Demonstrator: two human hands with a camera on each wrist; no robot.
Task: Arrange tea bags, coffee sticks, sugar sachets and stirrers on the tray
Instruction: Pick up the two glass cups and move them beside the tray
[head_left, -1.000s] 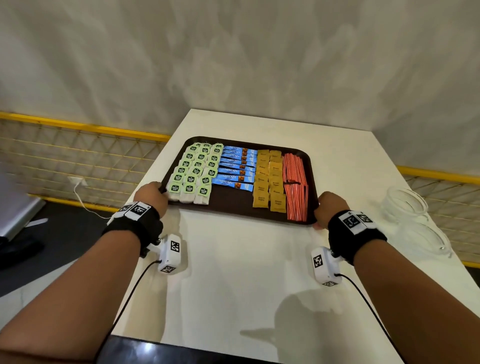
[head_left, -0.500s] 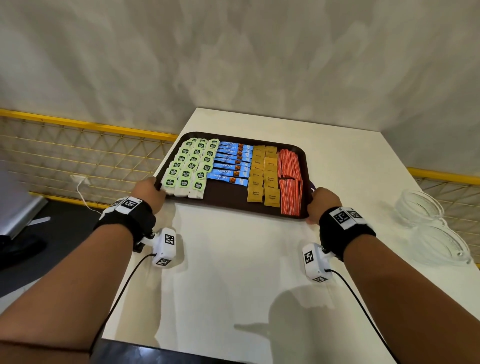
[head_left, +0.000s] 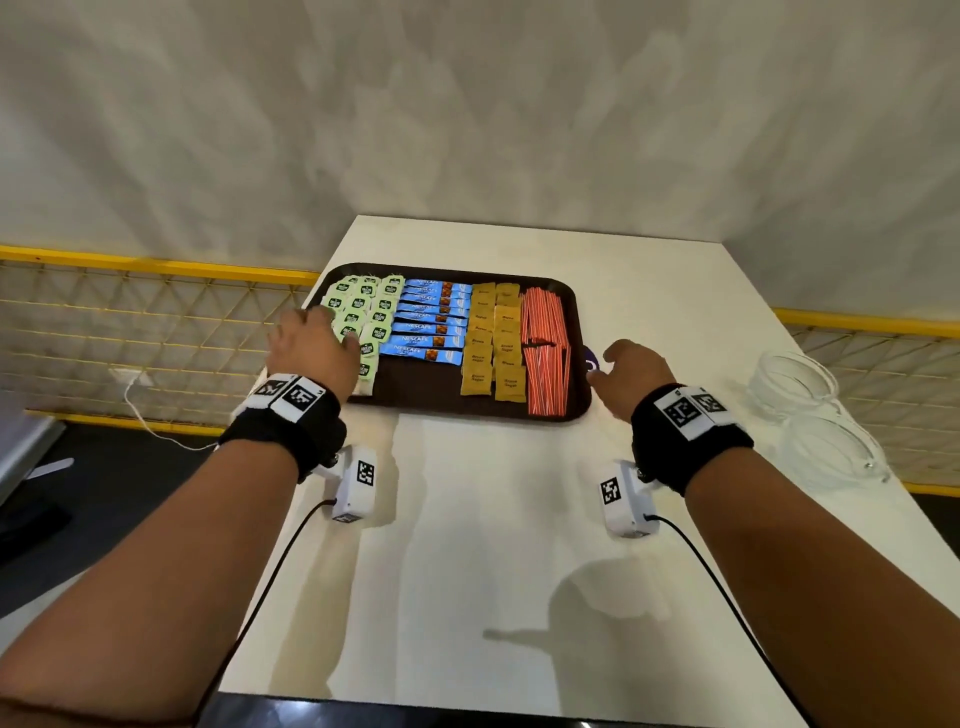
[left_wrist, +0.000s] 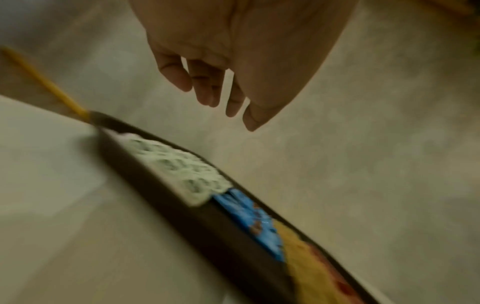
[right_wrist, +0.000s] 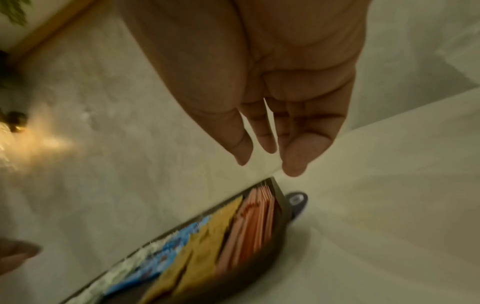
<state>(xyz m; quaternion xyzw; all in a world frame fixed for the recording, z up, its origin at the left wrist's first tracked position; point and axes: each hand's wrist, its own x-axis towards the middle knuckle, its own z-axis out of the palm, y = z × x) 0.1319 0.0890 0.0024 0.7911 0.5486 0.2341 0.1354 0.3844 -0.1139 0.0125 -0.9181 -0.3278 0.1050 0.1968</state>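
A dark brown tray lies on the white table, filled in columns: green tea bags, blue coffee sticks, yellow sugar sachets and orange stirrers. My left hand hovers over the tray's left edge and the nearest tea bags, fingers relaxed and holding nothing. The left wrist view shows those fingers hanging above the tray. My right hand floats just right of the tray, fingers loosely extended, empty, above the tray's corner.
Two clear glass bowls stand near the table's right edge. A small dark round object lies beside the tray's right rim. A yellow mesh railing runs behind the table on both sides. The near table surface is bare.
Both hands held the tray's near corners and pushed it away across the table. Now they have let go and lifted off it, fingers relaxed.
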